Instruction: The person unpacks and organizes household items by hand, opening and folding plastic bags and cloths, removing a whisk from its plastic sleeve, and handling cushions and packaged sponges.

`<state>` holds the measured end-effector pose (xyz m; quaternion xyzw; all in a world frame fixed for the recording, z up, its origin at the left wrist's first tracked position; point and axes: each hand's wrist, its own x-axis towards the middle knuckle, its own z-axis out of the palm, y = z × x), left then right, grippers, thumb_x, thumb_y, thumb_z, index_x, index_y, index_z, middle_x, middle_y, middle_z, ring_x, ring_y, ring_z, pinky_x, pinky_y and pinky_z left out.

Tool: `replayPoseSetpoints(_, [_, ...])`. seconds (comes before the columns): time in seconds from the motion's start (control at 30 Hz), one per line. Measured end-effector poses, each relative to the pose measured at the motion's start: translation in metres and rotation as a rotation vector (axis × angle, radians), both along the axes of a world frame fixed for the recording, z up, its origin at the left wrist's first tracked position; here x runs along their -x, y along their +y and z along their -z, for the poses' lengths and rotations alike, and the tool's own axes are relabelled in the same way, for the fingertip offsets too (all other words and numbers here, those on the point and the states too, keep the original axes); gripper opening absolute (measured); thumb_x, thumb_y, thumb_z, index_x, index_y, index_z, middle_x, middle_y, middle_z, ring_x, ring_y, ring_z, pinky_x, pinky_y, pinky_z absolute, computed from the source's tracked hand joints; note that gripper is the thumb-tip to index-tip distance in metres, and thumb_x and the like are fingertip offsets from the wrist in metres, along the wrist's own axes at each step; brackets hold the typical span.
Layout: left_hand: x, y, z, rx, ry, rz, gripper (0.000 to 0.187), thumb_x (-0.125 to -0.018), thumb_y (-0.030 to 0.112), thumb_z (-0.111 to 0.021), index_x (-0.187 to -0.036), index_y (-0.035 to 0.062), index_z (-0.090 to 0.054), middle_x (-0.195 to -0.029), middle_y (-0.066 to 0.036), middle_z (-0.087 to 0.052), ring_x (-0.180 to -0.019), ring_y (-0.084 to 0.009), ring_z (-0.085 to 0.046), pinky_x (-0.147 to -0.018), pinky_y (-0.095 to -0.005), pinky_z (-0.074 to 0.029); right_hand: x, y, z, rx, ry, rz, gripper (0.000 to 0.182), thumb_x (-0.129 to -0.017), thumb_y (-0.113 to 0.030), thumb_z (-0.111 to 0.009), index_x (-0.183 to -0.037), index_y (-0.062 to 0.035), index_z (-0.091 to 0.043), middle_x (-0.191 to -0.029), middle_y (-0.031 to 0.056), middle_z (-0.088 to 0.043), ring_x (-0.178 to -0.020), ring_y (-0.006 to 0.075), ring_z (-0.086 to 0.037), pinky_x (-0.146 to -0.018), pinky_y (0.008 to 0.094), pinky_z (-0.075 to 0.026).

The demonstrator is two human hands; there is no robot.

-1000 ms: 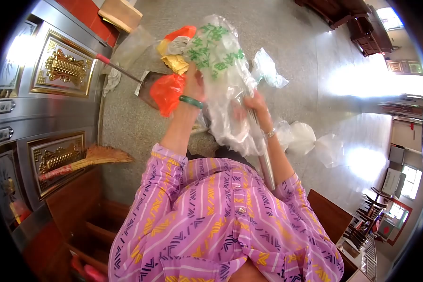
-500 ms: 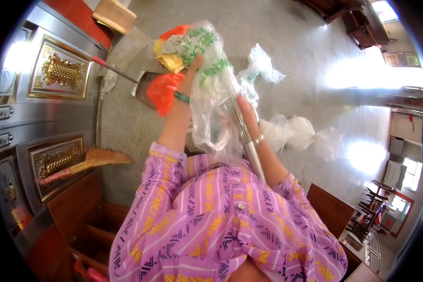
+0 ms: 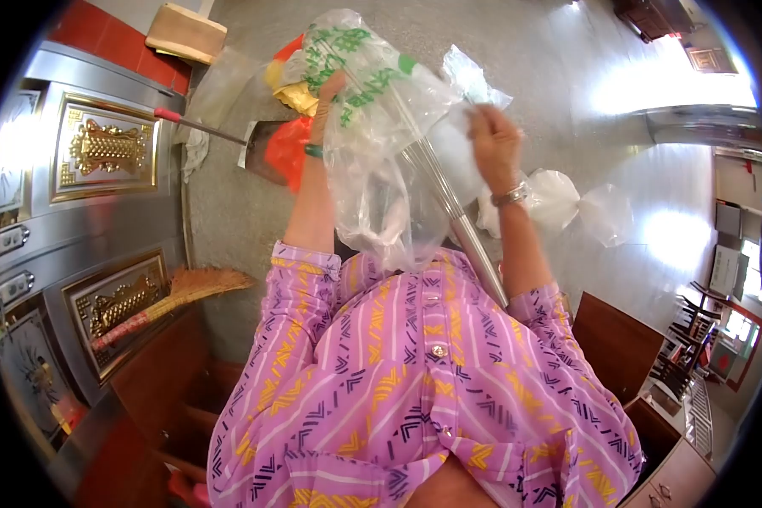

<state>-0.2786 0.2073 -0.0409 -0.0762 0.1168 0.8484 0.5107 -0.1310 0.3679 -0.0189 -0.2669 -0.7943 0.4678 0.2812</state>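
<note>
A clear plastic bag with green print [image 3: 368, 161] hangs in front of me, over the upper part of a bundle of thin metal rods [image 3: 449, 201]. The rods slant down toward the purple patterned shirt. My left hand [image 3: 332, 88], above a green bangle, is closed on the bag's left side. My right hand [image 3: 493, 142], with a watch at the wrist, is raised at the bag's right edge. Its fingers are curled and blurred, and a stretched part of the bag reaches them. The rods' lower end lies beside my right forearm.
Orange [image 3: 289, 151] and yellow bags [image 3: 296, 97] lie on the floor beyond my left hand, near a red-handled dustpan [image 3: 267, 152]. White plastic bags [image 3: 553, 199] are at the right. A straw broom [image 3: 186, 292] leans by the metal door [image 3: 38, 216] on the left.
My right hand has left the rods and moved up and right, pulling the bag's edge outward. The bag is spread wider. My left hand has moved slightly up and left.
</note>
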Motion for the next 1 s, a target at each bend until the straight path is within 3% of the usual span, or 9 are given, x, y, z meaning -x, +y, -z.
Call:
replayPoseSetpoints(0.1, [0.012, 0.009, 0.024, -0.025, 0.058, 0.029, 0.046, -0.072, 0.030, -0.066, -0.109, 0.0051, -0.052, -0.099, -0.009, -0.058, -0.089, -0.0209, -0.057, -0.078, -0.0324, -0.049, -0.021, -0.025, 0.044, 0.182, -0.119, -0.268, 0.013, -0.083, -0.014, -0.054, -0.084, -0.0021, -0.059, -0.067, 0.0006, -0.055, -0.060, 0.0063, -0.048, -0.053, 0.0238, -0.040])
replayPoseSetpoints(0.13, [0.016, 0.015, 0.035, -0.088, 0.075, 0.041, 0.043, -0.074, 0.028, -0.065, -0.108, 0.0051, -0.052, -0.100, -0.009, -0.058, -0.088, -0.0208, -0.057, -0.078, -0.0320, -0.049, -0.021, -0.051, 0.041, 0.818, 0.087, -0.238, 0.010, -0.082, -0.010, -0.054, -0.087, -0.0010, -0.056, -0.076, 0.0033, -0.056, -0.071, 0.0077, -0.051, -0.063, 0.0258, -0.043])
replayPoseSetpoints(0.2, [0.016, 0.019, 0.048, -0.148, 0.088, 0.057, 0.040, -0.075, 0.026, -0.064, -0.107, 0.0051, -0.052, -0.100, -0.009, -0.058, -0.088, -0.0206, -0.057, -0.077, -0.0316, -0.049, -0.032, -0.075, 0.038, 1.158, 0.124, -0.319, 0.012, -0.082, -0.011, -0.054, -0.090, -0.0011, -0.055, -0.079, 0.0036, -0.055, -0.074, 0.0086, -0.051, -0.065, 0.0258, -0.043])
replayPoseSetpoints(0.37, [0.001, 0.023, 0.035, -0.077, -0.117, -0.023, 0.034, -0.079, 0.024, -0.060, -0.105, 0.0041, -0.052, -0.099, -0.009, -0.058, -0.086, -0.0205, -0.057, -0.076, -0.0317, -0.049, -0.042, -0.089, 0.040, 1.051, 0.004, -0.460, 0.019, -0.082, -0.012, -0.055, -0.097, -0.0012, -0.052, -0.086, 0.0044, -0.055, -0.079, 0.0109, -0.051, -0.069, 0.0258, -0.043])
replayPoseSetpoints(0.67, [0.004, -0.001, 0.056, 0.047, -0.012, -0.063, 0.039, -0.081, 0.023, -0.054, -0.113, 0.0020, -0.048, -0.106, -0.013, -0.056, -0.095, -0.0257, -0.056, -0.081, -0.0365, -0.047, -0.051, -0.090, 0.065, 0.654, -0.103, -0.613, 0.034, -0.081, -0.015, -0.057, -0.111, -0.0014, -0.046, -0.099, 0.0058, -0.054, -0.088, 0.0149, -0.051, -0.075, 0.0257, -0.044])
replayPoseSetpoints(0.77, [0.000, -0.009, 0.048, 0.006, 0.067, -0.199, 0.044, -0.081, 0.024, -0.051, -0.119, 0.0016, -0.044, -0.115, -0.014, -0.051, -0.103, -0.0289, -0.051, -0.089, -0.0395, -0.043, -0.037, -0.096, 0.005, 0.468, -0.149, -0.632, 0.037, -0.079, -0.014, -0.061, -0.110, 0.0010, -0.048, -0.103, 0.0075, -0.055, -0.094, 0.0185, -0.052, -0.080, 0.0299, -0.042])
replayPoseSetpoints(0.83, [0.000, -0.015, 0.051, -0.098, 0.041, -0.197, 0.046, -0.081, 0.024, -0.050, -0.120, 0.0014, -0.042, -0.118, -0.014, -0.049, -0.106, -0.0298, -0.049, -0.092, -0.0406, -0.040, -0.036, -0.094, -0.012, 0.070, -0.090, -0.741, 0.040, -0.081, -0.019, -0.060, -0.113, -0.0008, -0.045, -0.104, 0.0089, -0.054, -0.093, 0.0202, -0.052, -0.080, 0.0317, -0.043])
replayPoseSetpoints(0.87, [0.000, -0.017, 0.051, -0.204, 0.011, -0.197, 0.047, -0.082, 0.025, -0.049, -0.122, 0.0011, -0.041, -0.121, -0.015, -0.047, -0.109, -0.0307, -0.047, -0.095, -0.0417, -0.037, -0.039, -0.096, -0.013, 0.068, -0.089, -0.743, 0.040, -0.081, -0.019, -0.060, -0.113, -0.0008, -0.045, -0.104, 0.0089, -0.054, -0.093, 0.0202, -0.052, -0.080, 0.0317, -0.043])
replayPoseSetpoints(1.0, [-0.001, -0.015, 0.056, -0.074, -0.048, -0.329, 0.047, -0.083, 0.027, -0.049, -0.122, 0.0018, -0.040, -0.121, -0.014, -0.048, -0.110, -0.0305, -0.047, -0.096, -0.0434, -0.036, -0.047, -0.094, 0.004, 0.680, -0.261, -0.503, 0.032, -0.088, -0.032, -0.048, -0.104, -0.0048, -0.048, -0.079, 0.0055, -0.053, -0.067, 0.0153, -0.051, -0.059, 0.0287, -0.043])
